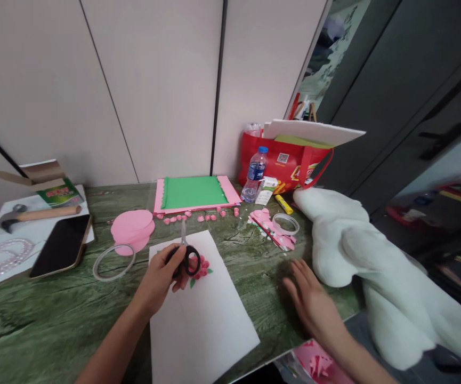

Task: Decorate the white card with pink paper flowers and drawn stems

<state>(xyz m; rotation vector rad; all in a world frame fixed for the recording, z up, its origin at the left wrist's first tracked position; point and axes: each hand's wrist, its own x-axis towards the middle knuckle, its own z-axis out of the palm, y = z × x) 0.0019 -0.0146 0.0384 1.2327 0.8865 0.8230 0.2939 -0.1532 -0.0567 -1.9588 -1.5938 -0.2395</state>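
Our left hand (pixel 162 277) grips the black-handled scissors (pixel 185 253) over the white sheet (pixel 202 320), blades pointing away from us, and our right hand (pixel 308 298) lies open and flat on the green table (pixel 34 320), well apart. We judge the blades could scratch the small pink flowers (pixel 202 268) glued just beside the handles, because nothing holds the sheet down.

No text is legible. A QR code label stands on the red shopping bag (pixel 284 160) at far right; its yellow lettering is unreadable.
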